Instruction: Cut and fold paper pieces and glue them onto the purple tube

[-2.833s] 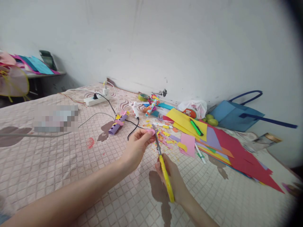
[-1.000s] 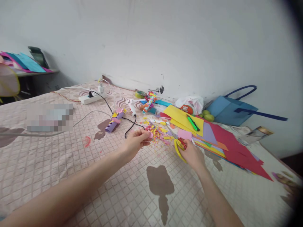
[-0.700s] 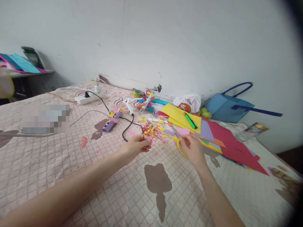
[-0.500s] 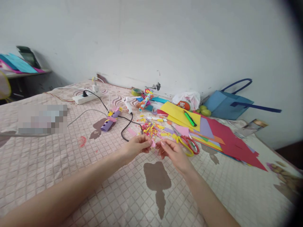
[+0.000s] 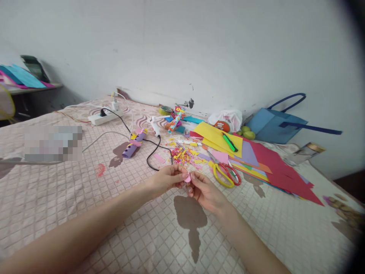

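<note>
Between my fingertips is a small pink paper piece (image 5: 188, 177). My left hand (image 5: 171, 178) pinches it from the left, its thumb lying along the top. From the right, my right hand (image 5: 203, 189) closes thumb and finger on the piece's other edge. Just beyond the hands lies a heap of tiny paper scraps (image 5: 182, 155) in pink, yellow and orange. Yellow-handled scissors (image 5: 223, 176) rest to the right of my right hand, overlapping a red-handled pair (image 5: 235, 177). A purple paper roll (image 5: 133, 146) with a pink band and yellow trim lies to the left.
A white glue gun (image 5: 154, 126) stands behind the scraps, its black cord trailing near my left hand. Coloured sheets (image 5: 273, 163) with a green cutter (image 5: 229, 142) spread on the right. A blue bag (image 5: 279, 123), a jar (image 5: 306, 152) and a power strip (image 5: 104, 118) stand farther out.
My right fingers have come in against the pink paper piece, which was held by the left fingertips. Both hands are now closer together and slightly lower.
</note>
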The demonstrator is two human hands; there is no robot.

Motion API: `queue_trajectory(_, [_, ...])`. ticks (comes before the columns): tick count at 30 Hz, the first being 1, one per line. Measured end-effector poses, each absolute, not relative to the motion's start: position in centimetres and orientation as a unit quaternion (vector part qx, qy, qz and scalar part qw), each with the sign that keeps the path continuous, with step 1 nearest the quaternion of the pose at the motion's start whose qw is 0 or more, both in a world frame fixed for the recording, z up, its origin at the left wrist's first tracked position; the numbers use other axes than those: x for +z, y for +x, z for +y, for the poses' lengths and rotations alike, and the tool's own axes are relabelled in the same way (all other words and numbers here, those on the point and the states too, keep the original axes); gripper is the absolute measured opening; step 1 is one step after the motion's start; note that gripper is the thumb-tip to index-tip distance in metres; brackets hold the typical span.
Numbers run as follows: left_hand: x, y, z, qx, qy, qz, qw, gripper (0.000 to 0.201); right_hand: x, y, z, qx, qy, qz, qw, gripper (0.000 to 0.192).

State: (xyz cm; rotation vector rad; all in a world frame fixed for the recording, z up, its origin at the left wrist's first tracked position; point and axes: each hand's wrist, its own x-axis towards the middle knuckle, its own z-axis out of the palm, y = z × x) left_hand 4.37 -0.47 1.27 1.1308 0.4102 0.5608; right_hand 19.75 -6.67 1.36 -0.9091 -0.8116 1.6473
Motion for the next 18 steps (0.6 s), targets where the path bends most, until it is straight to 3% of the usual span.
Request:
queue_trajectory(8, [1.15, 4.44, -0.47, 0.262, 0.514, 0.203, 0.791, 0.024, 1.51, 19.46, -6.75, 0.657, -0.409, -0.368, 0.516, 0.023])
queue_trajectory(14, [1.32, 4.5, -0.69, 0.306, 0.641, 0.281, 0.646, 0.032, 1.39, 19.41, -6.99, 0.391, -0.574, -0.529, 0.487, 0.028])
queue_trajectory(18, [1.55, 4.46, -0.8, 0.314, 0.702, 0.27, 0.579, 0.028, 1.24, 19.85, -6.88, 0.365, -0.577, -0.566, 0.462, 0.027])
